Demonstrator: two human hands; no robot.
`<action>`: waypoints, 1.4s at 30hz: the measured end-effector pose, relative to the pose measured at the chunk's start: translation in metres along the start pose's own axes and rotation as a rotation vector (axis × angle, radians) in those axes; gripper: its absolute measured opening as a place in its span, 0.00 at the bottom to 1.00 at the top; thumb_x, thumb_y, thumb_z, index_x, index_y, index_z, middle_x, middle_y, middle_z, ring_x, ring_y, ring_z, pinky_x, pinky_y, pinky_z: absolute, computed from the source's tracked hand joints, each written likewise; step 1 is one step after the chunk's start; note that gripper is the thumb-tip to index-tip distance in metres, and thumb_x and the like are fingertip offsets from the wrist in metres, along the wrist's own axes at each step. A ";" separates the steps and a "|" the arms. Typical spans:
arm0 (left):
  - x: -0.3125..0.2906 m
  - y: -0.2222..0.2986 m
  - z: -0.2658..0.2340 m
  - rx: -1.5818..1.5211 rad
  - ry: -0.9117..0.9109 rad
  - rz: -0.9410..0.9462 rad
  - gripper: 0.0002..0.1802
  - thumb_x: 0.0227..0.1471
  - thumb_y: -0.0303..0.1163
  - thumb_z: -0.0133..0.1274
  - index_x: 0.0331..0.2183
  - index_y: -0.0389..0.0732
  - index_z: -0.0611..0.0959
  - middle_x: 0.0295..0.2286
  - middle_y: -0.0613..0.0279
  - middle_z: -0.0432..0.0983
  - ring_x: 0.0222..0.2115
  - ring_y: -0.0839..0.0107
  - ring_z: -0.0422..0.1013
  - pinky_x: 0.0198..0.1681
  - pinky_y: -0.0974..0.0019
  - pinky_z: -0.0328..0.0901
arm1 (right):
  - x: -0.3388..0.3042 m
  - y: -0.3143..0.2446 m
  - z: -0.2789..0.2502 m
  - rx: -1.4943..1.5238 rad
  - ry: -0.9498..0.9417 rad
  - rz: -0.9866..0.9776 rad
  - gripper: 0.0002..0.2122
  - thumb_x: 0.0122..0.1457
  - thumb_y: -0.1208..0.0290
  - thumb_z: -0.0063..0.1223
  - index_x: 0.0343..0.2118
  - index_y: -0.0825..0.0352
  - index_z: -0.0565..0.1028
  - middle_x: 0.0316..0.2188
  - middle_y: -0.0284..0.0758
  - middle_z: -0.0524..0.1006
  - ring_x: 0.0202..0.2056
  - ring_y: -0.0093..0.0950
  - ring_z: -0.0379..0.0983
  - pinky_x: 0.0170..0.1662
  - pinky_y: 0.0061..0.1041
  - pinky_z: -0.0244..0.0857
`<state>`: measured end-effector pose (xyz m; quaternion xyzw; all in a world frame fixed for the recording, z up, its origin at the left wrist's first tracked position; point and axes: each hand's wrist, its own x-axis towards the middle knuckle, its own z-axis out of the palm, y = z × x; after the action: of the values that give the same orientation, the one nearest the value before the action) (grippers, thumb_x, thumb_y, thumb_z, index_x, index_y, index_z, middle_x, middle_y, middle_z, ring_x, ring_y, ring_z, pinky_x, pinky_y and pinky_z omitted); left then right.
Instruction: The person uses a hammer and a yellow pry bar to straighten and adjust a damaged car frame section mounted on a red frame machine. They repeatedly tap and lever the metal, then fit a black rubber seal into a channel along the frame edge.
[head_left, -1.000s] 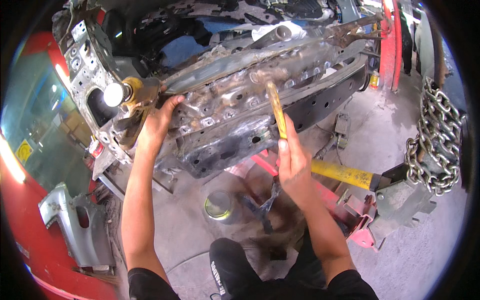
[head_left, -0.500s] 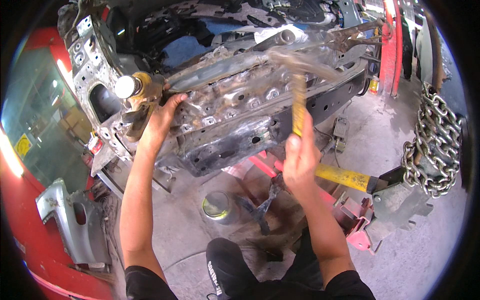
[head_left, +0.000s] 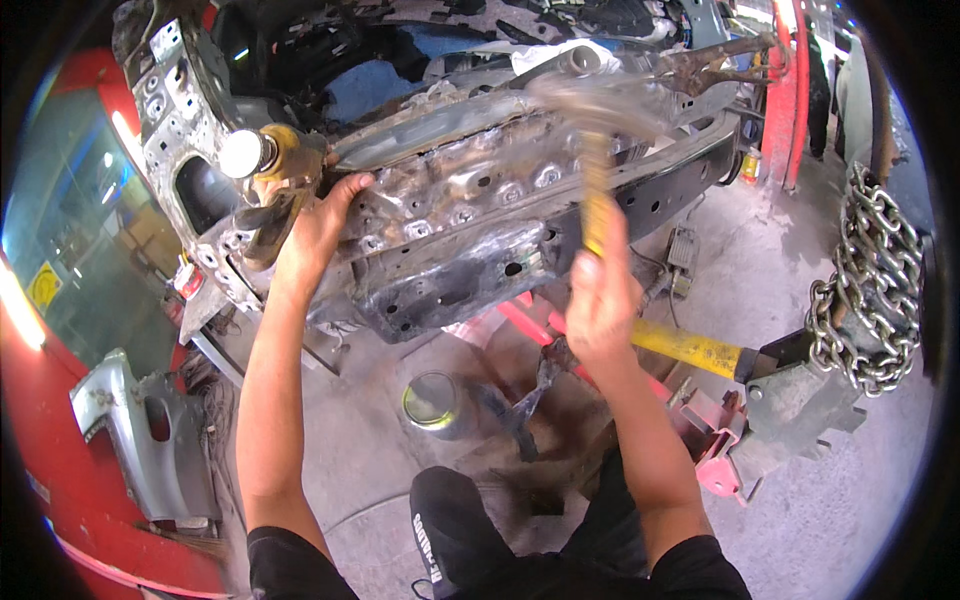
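Observation:
My right hand (head_left: 603, 305) is closed round the yellow handle of a hammer (head_left: 597, 185). The hammer's head is smeared by motion above the worn metal car-body panel (head_left: 420, 200). On the left, my left hand (head_left: 315, 235) wraps a yellow tool with a round silver end (head_left: 275, 155), its thumb pointing right along the panel's edge. Most of the left fingers are hidden behind that tool and a dark curved metal piece (head_left: 268, 238) beside it. A black perforated beam (head_left: 470, 285) runs across the near side of the panel.
A heavy chain (head_left: 865, 280) hangs at the right, near a yellow bar (head_left: 690, 350) and red metal stand parts (head_left: 720, 475). A round can (head_left: 432, 402) stands on the floor below the beam. At left, a silver fender (head_left: 155, 440) leans by the red-framed glass.
My right hand and the hammer have risen slightly, the head still blurred. The left hand keeps its place on the yellow tool. The whole view has shifted a little.

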<state>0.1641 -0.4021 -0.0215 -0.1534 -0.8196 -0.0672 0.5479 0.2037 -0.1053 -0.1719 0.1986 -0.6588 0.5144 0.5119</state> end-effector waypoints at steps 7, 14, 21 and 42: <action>0.001 -0.001 0.000 0.001 0.023 0.013 0.28 0.44 0.45 0.73 0.41 0.35 0.83 0.39 0.56 0.82 0.42 0.60 0.76 0.50 0.57 0.67 | 0.008 -0.016 -0.017 -0.012 -0.172 0.201 0.23 0.71 0.70 0.39 0.67 0.69 0.61 0.29 0.50 0.77 0.26 0.38 0.77 0.33 0.37 0.69; 0.002 0.003 0.001 -0.067 0.026 0.018 0.27 0.44 0.44 0.73 0.40 0.36 0.84 0.38 0.56 0.82 0.41 0.60 0.76 0.49 0.56 0.68 | 0.002 0.009 0.004 -0.025 -0.060 0.002 0.22 0.70 0.71 0.42 0.66 0.68 0.62 0.28 0.50 0.77 0.24 0.43 0.76 0.31 0.39 0.69; 0.000 0.000 0.000 -0.024 0.018 0.005 0.26 0.45 0.44 0.73 0.40 0.36 0.85 0.38 0.56 0.82 0.41 0.60 0.77 0.48 0.57 0.68 | 0.005 -0.009 -0.017 0.072 -0.093 0.203 0.24 0.72 0.67 0.40 0.68 0.68 0.59 0.22 0.40 0.72 0.22 0.28 0.68 0.29 0.29 0.64; 0.000 -0.003 0.004 -0.049 0.020 -0.002 0.27 0.44 0.46 0.73 0.39 0.36 0.84 0.39 0.55 0.81 0.42 0.57 0.74 0.50 0.54 0.65 | 0.003 0.009 -0.003 -0.036 -0.017 -0.016 0.24 0.70 0.69 0.42 0.67 0.68 0.60 0.28 0.44 0.75 0.24 0.36 0.72 0.28 0.33 0.66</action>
<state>0.1591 -0.4037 -0.0227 -0.1652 -0.8124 -0.0895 0.5521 0.1969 -0.0986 -0.1732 0.1991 -0.6706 0.4965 0.5139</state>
